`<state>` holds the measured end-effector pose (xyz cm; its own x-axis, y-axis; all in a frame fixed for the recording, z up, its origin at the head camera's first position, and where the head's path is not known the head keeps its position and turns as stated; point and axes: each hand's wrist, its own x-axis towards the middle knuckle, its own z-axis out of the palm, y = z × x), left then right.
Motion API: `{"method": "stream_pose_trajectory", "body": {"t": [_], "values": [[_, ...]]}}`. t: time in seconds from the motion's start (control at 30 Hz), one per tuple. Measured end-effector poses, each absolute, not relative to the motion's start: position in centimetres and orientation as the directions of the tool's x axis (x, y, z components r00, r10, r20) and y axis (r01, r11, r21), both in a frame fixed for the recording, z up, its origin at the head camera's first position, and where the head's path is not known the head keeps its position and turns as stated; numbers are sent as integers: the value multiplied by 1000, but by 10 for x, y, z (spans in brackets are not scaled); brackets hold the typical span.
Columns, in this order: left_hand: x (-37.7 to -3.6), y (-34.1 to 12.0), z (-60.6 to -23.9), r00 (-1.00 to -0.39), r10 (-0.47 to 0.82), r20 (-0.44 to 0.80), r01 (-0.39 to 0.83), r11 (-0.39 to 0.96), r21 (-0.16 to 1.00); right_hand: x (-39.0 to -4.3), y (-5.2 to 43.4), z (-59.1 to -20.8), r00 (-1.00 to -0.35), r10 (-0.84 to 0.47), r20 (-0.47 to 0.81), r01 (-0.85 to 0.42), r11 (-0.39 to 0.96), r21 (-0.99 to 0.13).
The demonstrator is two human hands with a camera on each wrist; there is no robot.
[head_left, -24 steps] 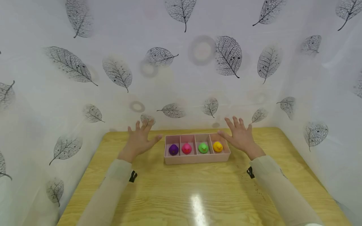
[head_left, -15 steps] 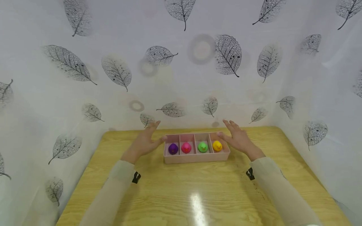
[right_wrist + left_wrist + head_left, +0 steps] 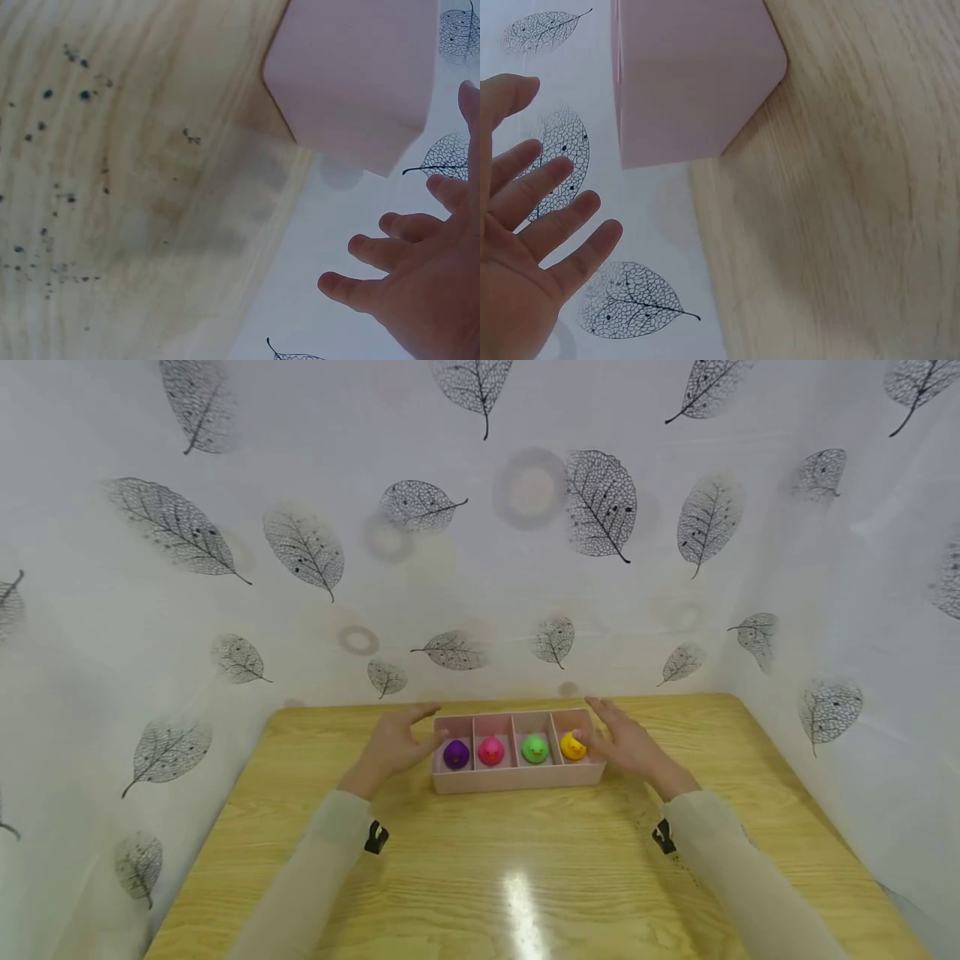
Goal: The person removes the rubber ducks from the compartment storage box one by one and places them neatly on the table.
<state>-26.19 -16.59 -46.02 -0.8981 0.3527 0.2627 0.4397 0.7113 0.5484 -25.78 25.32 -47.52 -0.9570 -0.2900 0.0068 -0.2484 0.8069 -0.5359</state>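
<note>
Near the far edge of the pale wooden table (image 3: 525, 860) sits a shallow pink plastic tray with four compartments (image 3: 517, 780), each holding one small rubber duck: purple (image 3: 456, 754), pink (image 3: 491, 751), green (image 3: 535, 748) and yellow (image 3: 573, 746), left to right. The left hand (image 3: 393, 745) stands just beside the tray's left end and the right hand (image 3: 626, 742) just beside its right end, both with fingers spread and relaxed, grasping nothing.

If the tray were squeezed unevenly between the two palms, its light body could tilt or skid on the glossy wood, and the loose ducks could tip or hop over the low dividers into a neighbouring compartment.

Whether either palm already touches the tray wall cannot be told; the wrist views show only a gap beside the fingers. The right thumb partly overlaps the yellow duck from above. Both wrist views crop the tray to one plain pink corner and hide the ducks altogether.
</note>
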Motion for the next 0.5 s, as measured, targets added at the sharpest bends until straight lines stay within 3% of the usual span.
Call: {"method": "stream_pose_trajectory", "body": {"t": [0.5], "values": [[-261, -150, -475, -940, 318, 120, 311, 664, 680, -249, 253, -494, -952, -307, -21, -239, 780, -579]]}}
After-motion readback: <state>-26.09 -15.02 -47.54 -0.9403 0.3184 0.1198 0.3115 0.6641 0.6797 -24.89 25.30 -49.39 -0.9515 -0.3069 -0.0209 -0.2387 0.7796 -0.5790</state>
